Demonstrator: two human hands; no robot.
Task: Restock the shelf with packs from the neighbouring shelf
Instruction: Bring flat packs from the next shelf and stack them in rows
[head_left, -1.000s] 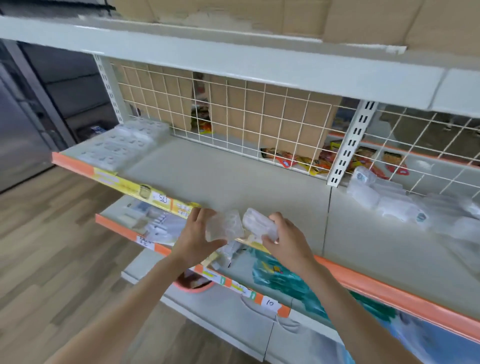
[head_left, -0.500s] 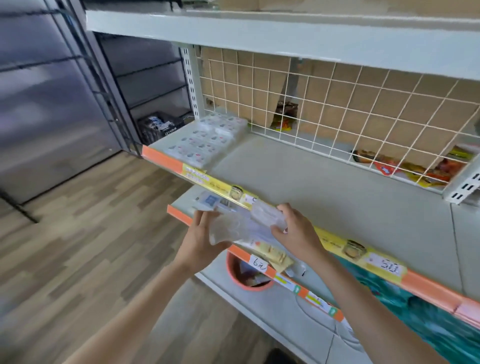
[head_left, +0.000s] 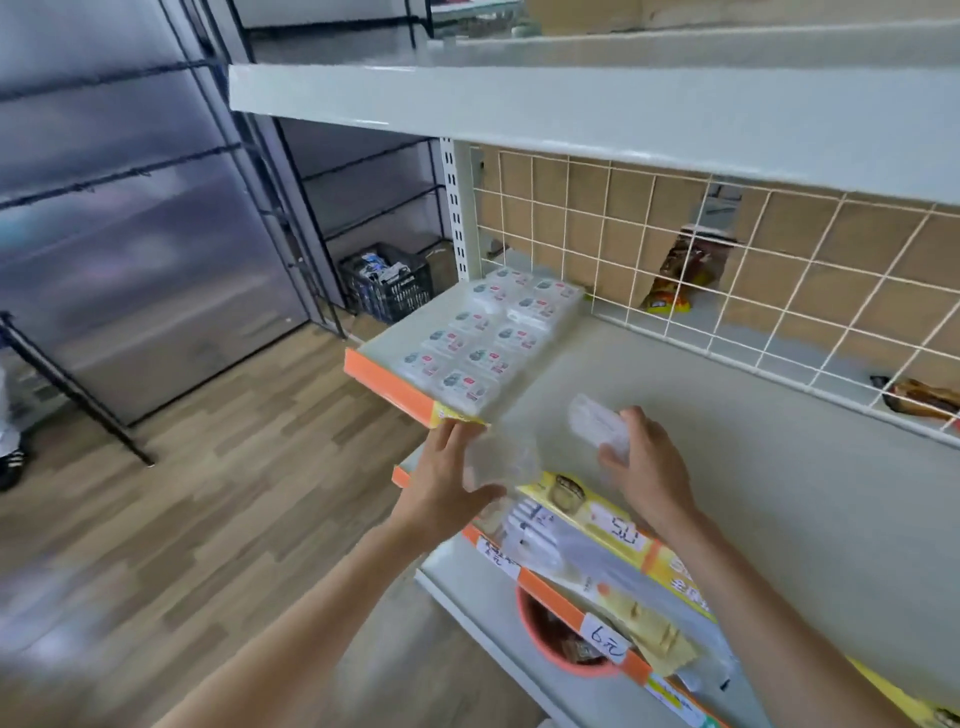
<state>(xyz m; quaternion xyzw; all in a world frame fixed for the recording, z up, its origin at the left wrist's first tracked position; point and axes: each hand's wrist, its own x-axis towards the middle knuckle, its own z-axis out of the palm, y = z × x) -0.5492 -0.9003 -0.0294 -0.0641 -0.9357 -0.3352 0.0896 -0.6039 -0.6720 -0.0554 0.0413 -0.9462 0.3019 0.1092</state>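
Over the shelf (head_left: 753, 499) front: left hand (head_left: 447, 478) grips one clear pack (head_left: 501, 460), right hand (head_left: 647, 467) another (head_left: 597, 423). Slick film could slip; stocked packs (head_left: 488, 332) lie well apart.

Both hands (head_left: 545, 467) curled, gripping

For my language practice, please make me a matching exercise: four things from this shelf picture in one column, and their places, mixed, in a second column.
Things:
1. clear pack in left hand
2. clear pack in right hand
3. laid-out packs
4. black crate

Places:
A. on the floor beside the shelving
B. left end of the shelf
C. over the shelf's front edge
D. above the shelf's bare surface

Pairs: 1-C, 2-D, 3-B, 4-A
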